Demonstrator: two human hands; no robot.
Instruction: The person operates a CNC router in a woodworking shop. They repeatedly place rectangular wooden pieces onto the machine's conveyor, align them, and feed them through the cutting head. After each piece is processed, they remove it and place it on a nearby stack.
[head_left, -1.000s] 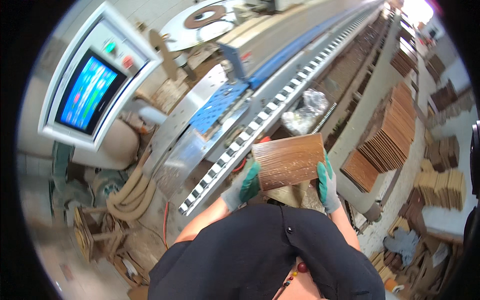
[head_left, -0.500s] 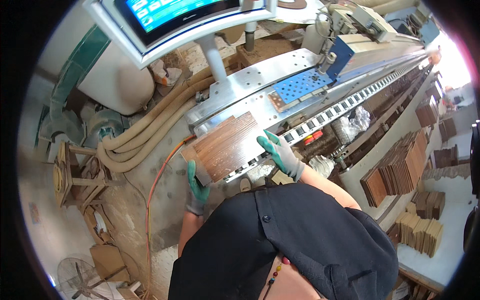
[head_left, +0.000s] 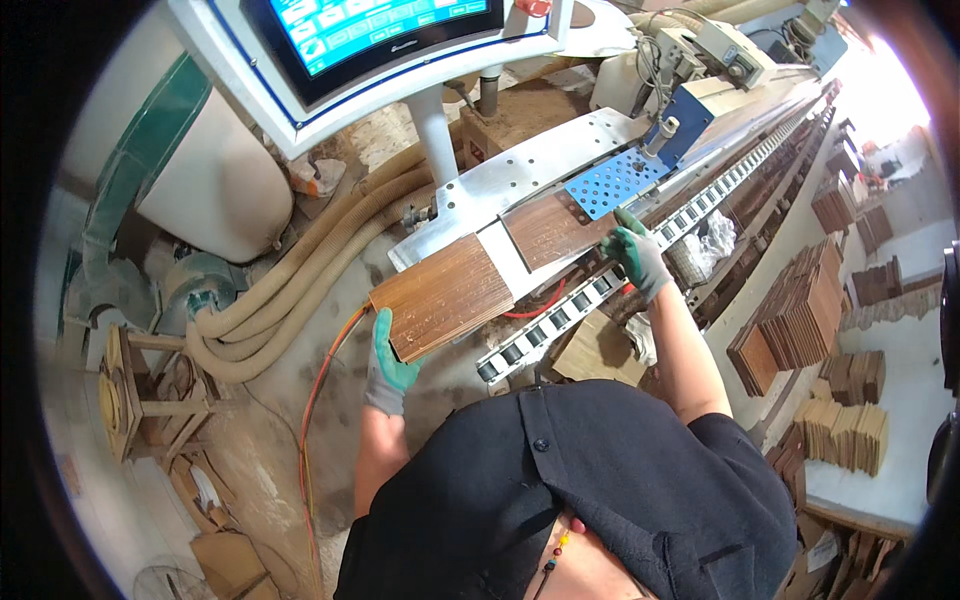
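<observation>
My left hand (head_left: 391, 365), in a grey glove with green coating, grips the near left corner of a stack of brown wooden boards (head_left: 440, 297). This stack rests at the left end of a metal machine bed (head_left: 500, 248). Farther right, a single brown wooden board (head_left: 550, 232) lies flat on the bed, its far right end against or under a blue perforated plate (head_left: 615, 183). Closed at that board's near right edge is my gloved right hand (head_left: 638, 257), its fingers curled and partly hidden.
A roller track (head_left: 560, 322) runs along the bed's near side. Above the bed stands a lit screen (head_left: 380, 40) on a post. Thick hoses (head_left: 290, 290) curve at the left, near an orange cable (head_left: 318, 400). Stacked boards (head_left: 790, 315) stand at the right.
One board has come away from the stack and slid right to the blue plate with my right hand. My left hand stays on the stack, which sits slightly lower in view.
</observation>
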